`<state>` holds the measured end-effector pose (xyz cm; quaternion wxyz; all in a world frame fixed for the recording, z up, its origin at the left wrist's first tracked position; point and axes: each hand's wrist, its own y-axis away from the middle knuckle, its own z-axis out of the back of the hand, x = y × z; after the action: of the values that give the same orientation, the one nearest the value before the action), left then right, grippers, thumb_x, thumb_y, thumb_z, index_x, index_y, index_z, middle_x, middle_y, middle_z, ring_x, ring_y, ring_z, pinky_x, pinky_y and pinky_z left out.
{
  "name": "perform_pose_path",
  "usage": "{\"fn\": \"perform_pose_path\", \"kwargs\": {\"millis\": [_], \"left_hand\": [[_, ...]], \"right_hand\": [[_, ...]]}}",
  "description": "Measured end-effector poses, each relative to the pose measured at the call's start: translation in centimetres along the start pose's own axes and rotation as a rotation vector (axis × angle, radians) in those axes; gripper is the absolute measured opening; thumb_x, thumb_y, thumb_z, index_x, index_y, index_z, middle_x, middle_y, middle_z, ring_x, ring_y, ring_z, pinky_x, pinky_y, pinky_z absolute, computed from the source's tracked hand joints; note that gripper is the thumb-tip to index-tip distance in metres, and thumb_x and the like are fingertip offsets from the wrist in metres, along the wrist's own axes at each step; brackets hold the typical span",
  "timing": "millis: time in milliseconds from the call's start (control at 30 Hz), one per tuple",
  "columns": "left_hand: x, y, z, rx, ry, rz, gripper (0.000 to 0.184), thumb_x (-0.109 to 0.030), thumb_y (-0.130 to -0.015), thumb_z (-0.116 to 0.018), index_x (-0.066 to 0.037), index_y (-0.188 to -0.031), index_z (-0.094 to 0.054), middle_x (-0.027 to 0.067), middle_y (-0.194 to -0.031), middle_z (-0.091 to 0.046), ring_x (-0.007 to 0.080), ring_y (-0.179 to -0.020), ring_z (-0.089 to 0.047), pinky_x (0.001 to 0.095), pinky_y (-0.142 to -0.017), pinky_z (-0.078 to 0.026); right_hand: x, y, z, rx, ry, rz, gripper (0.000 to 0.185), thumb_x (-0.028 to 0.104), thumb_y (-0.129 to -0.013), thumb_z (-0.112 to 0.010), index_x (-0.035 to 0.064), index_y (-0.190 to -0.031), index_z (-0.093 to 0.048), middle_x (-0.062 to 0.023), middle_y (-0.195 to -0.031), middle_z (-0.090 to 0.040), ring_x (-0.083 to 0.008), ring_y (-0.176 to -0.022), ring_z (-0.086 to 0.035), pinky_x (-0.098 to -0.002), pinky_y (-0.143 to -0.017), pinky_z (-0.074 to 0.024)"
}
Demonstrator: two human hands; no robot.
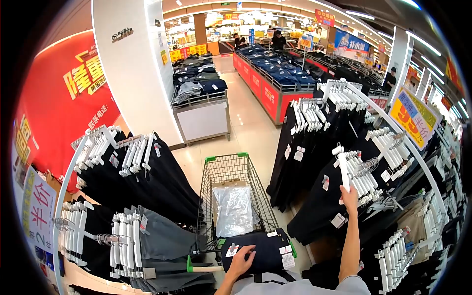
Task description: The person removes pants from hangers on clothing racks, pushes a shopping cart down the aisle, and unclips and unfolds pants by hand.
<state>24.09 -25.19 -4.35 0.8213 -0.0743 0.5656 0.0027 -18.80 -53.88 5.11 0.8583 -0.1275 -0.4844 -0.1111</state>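
My right hand (pixel 349 197) is closed around a white hanger (pixel 343 169) at the right rack, where black trousers (pixel 317 209) hang from a row of similar hangers. Low in the middle, my left hand (pixel 241 260) rests with curled fingers on folded dark trousers (pixel 265 253). This folded pair, with white tags on it, lies across the handle end of a green-trimmed shopping cart (pixel 204 184). Inside the cart's basket is a clear plastic-wrapped package (pixel 233 209) with something brownish beneath it.
To the left, another rack holds black trousers (pixel 164 172) and grey trousers (pixel 167 241). Ahead, a tiled aisle (pixel 250 115) runs between a white bin of folded clothes (pixel 204 120) and a long red display counter (pixel 258 83). Several people stand farther back. A price sign (pixel 413 118) hangs at right.
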Motion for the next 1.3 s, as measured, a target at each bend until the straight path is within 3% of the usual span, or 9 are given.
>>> {"fn": "perform_pose_path", "kwargs": {"millis": [333, 533, 600, 667, 767, 933, 1033, 1267, 1300], "left_hand": [[-2.6, -2.3, -1.2, 0.191, 0.235, -0.022, 0.034, -0.006, -0.096, -0.067, 0.0, -0.128, -0.061, 0.0138, -0.115, -0.07, 0.0156, -0.091, -0.07, 0.0291, -0.083, -0.054], [-1.3, -3.1, -4.2, -0.098, 0.611, 0.139, 0.066, -0.01, -0.101, -0.061, -0.001, -0.153, -0.02, 0.0196, -0.136, -0.05, 0.0247, -0.103, -0.069, 0.0368, -0.086, -0.058], [-2.1, -4.2, -3.7, -0.182, 0.806, 0.388, 0.052, -0.021, -0.107, -0.052, -0.001, -0.149, -0.031, 0.0196, -0.131, -0.054, 0.0262, -0.103, -0.069, 0.0384, -0.086, -0.059], [-1.8, -4.9, -2.9, -0.206, 0.933, 0.529, 0.038, -0.033, -0.109, -0.044, 0.002, -0.12, -0.056, 0.0171, -0.11, -0.069, 0.0259, -0.095, -0.071, 0.0391, -0.08, -0.06], [-4.2, -5.7, -1.4, -0.256, 0.924, 0.434, 0.038, -0.033, -0.108, -0.046, 0.002, -0.111, -0.059, 0.0175, -0.096, -0.072, 0.0267, -0.082, -0.072, 0.0398, -0.078, -0.06], [-6.6, -7.2, 0.1, -0.203, 0.96, 0.348, 0.044, -0.033, -0.108, -0.045, 0.002, -0.133, -0.048, 0.019, -0.097, -0.071, 0.0286, -0.075, -0.073, 0.04, -0.069, -0.062], [-10.2, -8.1, 0.3, -0.262, 0.98, 0.296, 0.048, -0.038, -0.11, -0.04, 0.0, -0.137, -0.046, 0.0161, -0.09, -0.069, 0.0254, -0.067, -0.07, 0.0368, -0.06, -0.059], [-12.3, -9.6, 0.9, -0.205, 1.301, 0.287, 0.046, -0.057, -0.108, -0.034, -0.014, -0.102, -0.05, -0.0021, -0.063, -0.031, 0.0085, -0.044, -0.025, 0.0242, -0.043, -0.024], [-12.5, -9.8, 1.0, -0.209, 1.294, 0.277, 0.049, -0.06, -0.106, -0.032, -0.014, -0.098, -0.049, -0.0024, -0.061, -0.03, 0.0082, -0.043, -0.024, 0.0245, -0.04, -0.023]], "right_hand": [[2.6, 13.6, -4.1, 0.57, -0.181, -0.001, 0.024, 0.024, -0.088, -0.08, 0.0042, -0.084, -0.068, 0.0011, -0.064, -0.063, -0.0073, -0.055, -0.059, -0.0259, -0.05, -0.0458], [1.3, 24.1, -9.0, 0.947, -0.169, -0.122, 0.027, 0.027, -0.091, -0.078, 0.0011, -0.087, -0.072, 0.0002, -0.07, -0.067, -0.0075, -0.06, -0.062, -0.0255, -0.055, -0.0485], [2.0, 26.5, -10.7, 1.032, -0.31, -0.201, 0.028, 0.028, -0.09, -0.079, 0.0014, -0.094, -0.07, -0.0012, -0.07, -0.066, -0.0085, -0.06, -0.062, -0.0255, -0.055, -0.049], [2.1, 28.1, -11.8, 1.128, -0.248, -0.208, 0.029, 0.028, -0.09, -0.079, 0.0027, -0.1, -0.069, -0.0005, -0.071, -0.064, -0.0083, -0.061, -0.062, -0.0254, -0.056, -0.0488], [3.7, 29.9, -12.1, 1.246, -0.358, -0.18, 0.03, 0.028, -0.09, -0.08, 0.004, -0.098, -0.065, -0.0002, -0.078, -0.064, -0.008, -0.068, -0.061, -0.0253, -0.062, -0.0502], [3.7, 30.8, -12.0, 1.388, -0.526, -0.201, 0.026, 0.02, -0.093, -0.076, 0.0025, -0.105, -0.062, -0.0033, -0.081, -0.067, -0.0112, -0.073, -0.065, -0.0261, -0.069, -0.0522], [2.1, 30.7, -12.2, 1.516, -0.897, -0.592, 0.038, 0.019, -0.088, -0.075, -0.0026, -0.115, -0.059, -0.0155, -0.095, -0.069, -0.0269, -0.094, -0.071, -0.0357, -0.085, -0.0568], [2.5, 29.4, -12.3, 1.857, -1.219, -0.745, 0.056, 0.031, -0.086, -0.076, -0.0009, -0.128, -0.057, -0.018, -0.114, -0.067, -0.0285, -0.111, -0.066, -0.0361, -0.1, -0.051], [3.4, 29.0, -12.0, 1.876, -1.135, -0.712, 0.05, 0.03, -0.087, -0.076, 0.0002, -0.123, -0.06, -0.0146, -0.113, -0.066, -0.0213, -0.105, -0.066, -0.0293, -0.088, -0.0537]]}}
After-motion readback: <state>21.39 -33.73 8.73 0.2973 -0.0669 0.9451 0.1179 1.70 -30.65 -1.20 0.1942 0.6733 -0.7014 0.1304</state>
